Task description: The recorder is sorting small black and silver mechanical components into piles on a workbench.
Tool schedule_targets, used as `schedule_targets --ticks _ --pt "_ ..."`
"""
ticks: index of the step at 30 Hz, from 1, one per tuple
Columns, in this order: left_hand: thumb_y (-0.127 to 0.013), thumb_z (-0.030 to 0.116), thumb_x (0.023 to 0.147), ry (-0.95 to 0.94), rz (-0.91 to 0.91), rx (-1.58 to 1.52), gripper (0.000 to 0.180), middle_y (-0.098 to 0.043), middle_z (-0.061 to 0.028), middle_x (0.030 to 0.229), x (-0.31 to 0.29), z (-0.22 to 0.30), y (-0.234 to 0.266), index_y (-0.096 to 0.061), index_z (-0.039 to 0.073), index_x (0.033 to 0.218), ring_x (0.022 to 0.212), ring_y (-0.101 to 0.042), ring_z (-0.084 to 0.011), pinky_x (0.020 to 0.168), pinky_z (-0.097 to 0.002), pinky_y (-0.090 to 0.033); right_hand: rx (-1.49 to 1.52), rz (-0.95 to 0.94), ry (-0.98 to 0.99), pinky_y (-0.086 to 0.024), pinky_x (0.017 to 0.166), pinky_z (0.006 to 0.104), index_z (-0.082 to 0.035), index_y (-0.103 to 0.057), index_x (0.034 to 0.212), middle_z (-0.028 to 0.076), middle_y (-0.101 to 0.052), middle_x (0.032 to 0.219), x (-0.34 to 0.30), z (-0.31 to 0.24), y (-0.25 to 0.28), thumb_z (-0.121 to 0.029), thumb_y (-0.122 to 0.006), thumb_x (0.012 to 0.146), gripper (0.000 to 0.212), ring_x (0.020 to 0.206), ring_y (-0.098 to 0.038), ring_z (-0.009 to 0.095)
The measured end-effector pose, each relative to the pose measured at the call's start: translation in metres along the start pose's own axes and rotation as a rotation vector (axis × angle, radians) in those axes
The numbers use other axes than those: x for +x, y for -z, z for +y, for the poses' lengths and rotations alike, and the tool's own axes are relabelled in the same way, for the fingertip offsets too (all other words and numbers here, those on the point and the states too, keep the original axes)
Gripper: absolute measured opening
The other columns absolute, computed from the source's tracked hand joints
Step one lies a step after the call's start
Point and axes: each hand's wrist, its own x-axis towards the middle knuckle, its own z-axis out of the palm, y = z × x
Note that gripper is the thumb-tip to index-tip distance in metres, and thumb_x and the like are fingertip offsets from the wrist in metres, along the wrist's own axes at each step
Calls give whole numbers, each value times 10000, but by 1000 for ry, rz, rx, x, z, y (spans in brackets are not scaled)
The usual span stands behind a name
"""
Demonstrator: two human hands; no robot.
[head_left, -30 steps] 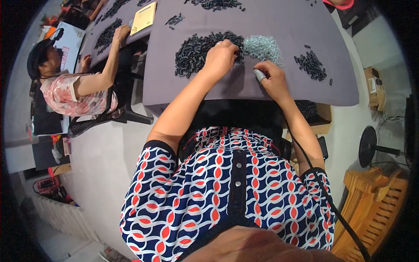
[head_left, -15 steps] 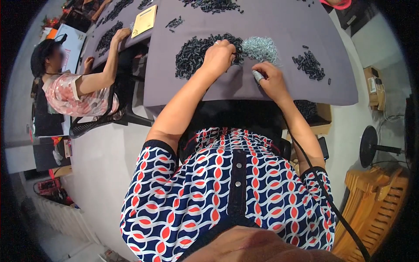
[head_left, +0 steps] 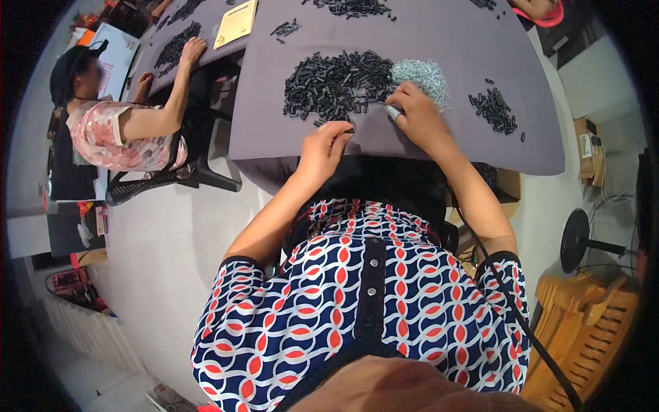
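My left hand (head_left: 321, 152) is at the near side of the table, thumb and fingers closed on a small black cylindrical piece (head_left: 349, 130). Just beyond it spreads a big pile of similar black pieces (head_left: 336, 82). My right hand (head_left: 420, 118) reaches over the near edge of a heap of small silvery pieces (head_left: 427, 77), its fingers bent in toward the thumb. A grey-silver cover (head_left: 393, 112) wraps the tip of that thumb. Whatever lies between those fingertips is too small to make out.
A smaller black pile (head_left: 494, 110) lies to the right on the grey-covered table (head_left: 268, 137). More black pieces (head_left: 350, 5) lie at the far side. At the left, another person (head_left: 123, 127) works beside a yellow pad (head_left: 235, 24). An open box (head_left: 506, 185) stands below the table edge.
My left hand has drawn back from the black pile toward me and now holds a black piece. My right hand has moved forward to the silvery heap.
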Motion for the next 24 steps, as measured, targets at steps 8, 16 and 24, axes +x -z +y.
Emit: schedule_targets --ticks 8,16,24 --pt "-591 56 978 314 -50 -412 148 -658 0 857 7 -9 -8 -636 9 1111 731 -564 -63 679 -221 -474 -128 -63 -22 -508 789 425 -60 -643 945 92 -576 996 23 -3 -14 4 -676 727 229 950 -611 323" --pt "-563 57 988 350 -57 -490 166 -666 -5 872 13 -15 -11 -622 17 1137 735 -569 -64 694 -220 -479 61 -57 9 -513 727 415 -20 -608 879 121 -633 912 18 -18 -1 4 -663 735 157 854 -649 306" --pt "-595 22 961 331 -164 -430 148 -634 20 870 24 19 -12 -635 14 1103 774 -554 -54 716 -213 -475 617 -193 -188 -450 618 231 -2 -618 911 -18 -603 767 3 -37 9 31 -641 805 114 701 -553 54"
